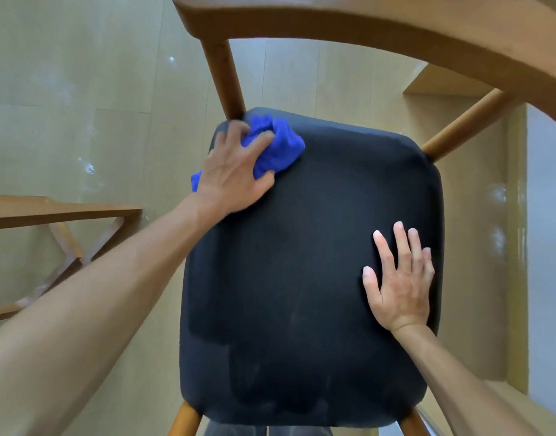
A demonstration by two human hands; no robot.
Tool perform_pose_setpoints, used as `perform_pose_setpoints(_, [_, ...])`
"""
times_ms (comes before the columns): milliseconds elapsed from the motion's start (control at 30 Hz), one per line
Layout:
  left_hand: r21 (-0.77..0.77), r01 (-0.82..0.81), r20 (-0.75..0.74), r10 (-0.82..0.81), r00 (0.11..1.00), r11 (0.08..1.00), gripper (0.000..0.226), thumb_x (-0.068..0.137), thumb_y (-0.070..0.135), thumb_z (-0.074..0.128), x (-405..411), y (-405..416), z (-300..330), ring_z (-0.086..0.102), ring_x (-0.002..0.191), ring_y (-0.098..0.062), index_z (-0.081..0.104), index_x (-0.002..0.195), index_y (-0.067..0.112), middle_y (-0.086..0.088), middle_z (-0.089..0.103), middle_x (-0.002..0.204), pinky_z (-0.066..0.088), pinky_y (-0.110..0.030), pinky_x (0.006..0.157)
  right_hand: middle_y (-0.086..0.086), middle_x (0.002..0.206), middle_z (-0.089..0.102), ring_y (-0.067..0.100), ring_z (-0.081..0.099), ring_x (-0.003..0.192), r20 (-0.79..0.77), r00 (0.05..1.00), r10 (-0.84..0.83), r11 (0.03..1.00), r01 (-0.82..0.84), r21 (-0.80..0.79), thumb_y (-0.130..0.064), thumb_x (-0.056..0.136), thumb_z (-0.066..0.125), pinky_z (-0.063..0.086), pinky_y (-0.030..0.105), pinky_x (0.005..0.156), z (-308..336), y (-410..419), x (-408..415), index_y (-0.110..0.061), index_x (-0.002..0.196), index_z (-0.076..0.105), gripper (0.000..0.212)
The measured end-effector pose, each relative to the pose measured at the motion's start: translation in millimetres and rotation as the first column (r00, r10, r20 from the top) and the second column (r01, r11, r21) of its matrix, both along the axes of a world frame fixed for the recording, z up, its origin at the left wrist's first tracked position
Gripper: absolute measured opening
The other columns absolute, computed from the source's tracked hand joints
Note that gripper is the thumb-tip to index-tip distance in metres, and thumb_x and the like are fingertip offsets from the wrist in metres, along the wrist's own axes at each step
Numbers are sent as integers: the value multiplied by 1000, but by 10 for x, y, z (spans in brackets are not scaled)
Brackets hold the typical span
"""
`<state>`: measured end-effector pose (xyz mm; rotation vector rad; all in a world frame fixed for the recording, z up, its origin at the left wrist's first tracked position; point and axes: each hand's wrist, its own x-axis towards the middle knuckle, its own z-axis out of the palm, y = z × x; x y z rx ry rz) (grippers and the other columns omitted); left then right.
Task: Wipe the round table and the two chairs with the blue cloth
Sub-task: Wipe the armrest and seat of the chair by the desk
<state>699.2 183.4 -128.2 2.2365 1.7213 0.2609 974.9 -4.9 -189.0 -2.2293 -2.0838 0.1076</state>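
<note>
- Found no readable text, label, brand, number or sign anywhere in view.
</note>
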Motion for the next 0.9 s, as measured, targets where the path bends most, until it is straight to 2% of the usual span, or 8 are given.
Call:
perform_pose_setpoints(100, [-7,154,27,-154,988,988,46,69,21,67,-9,-654,32,49,83,-36,63,115,15,-19,52,115,45,-37,59,12,157,25,33,17,146,-5,1000,-3,1000,3,-13,-41,90,38,14,53,116,20,-8,-16,-21,147,34,60])
perform_pose_setpoints(200, [-68,353,74,-348,935,933,49,64,24,65,-76,-1448,71,49,78,-35,57,112,19,-18,50,112,49,-42,59,13,157,25,33,17,146,-10,1000,-10,1000,10,-22,-41,90,38,15,55,116,50,-3,-16,-20,146,35,60])
perform_pose_setpoints(333, [-211,681,113,-675,729,701,42,62,28,58,-113,-2501,111,49,71,-27,51,103,31,-8,47,106,45,-33,57,12,157,25,32,17,146,-5,1000,-15,999,15,-36,-42,90,37,16,55,115,54,-4,-27,-20,146,37,60])
perform_pose_setpoints(433, [-229,747,140,-738,660,624,38,64,19,53,-64,-2851,88,47,67,-22,52,99,35,-4,51,101,42,-27,57,11,158,24,32,16,146,-4,1000,-19,999,18,-48,-42,89,36,14,54,116,61,3,-30,-20,146,37,61])
perform_pose_setpoints(533, [-173,680,127,-668,733,713,45,58,17,60,-98,-2603,138,49,68,-23,51,100,31,-5,52,102,44,-28,57,12,158,24,32,16,146,-8,1000,-18,999,18,-48,-42,89,37,13,53,116,68,4,-38,-20,146,37,61])
perform_pose_setpoints(667, [-94,271,143,-256,956,958,44,65,18,61,-530,-1811,187,56,83,-40,48,107,20,-19,48,109,53,-39,72,11,158,23,32,15,147,-10,1000,-20,999,19,-46,-42,89,36,10,51,117,60,7,-40,-20,147,35,61])
perform_pose_setpoints(767, [-144,14,124,4,992,990,53,66,8,75,-842,-1467,161,53,90,-37,47,108,23,-22,47,111,50,-37,66,11,158,22,31,14,147,-10,1000,-17,999,16,-40,-41,90,37,9,50,117,46,1,-32,-20,147,35,61])
perform_pose_setpoints(900, [-125,120,128,-104,986,985,49,65,14,66,-749,-1797,136,50,92,-38,48,110,23,-19,44,107,52,-41,74,11,159,22,31,14,147,-2,1000,-15,999,15,-40,-41,90,37,10,51,117,36,-7,-39,-21,147,34,61])
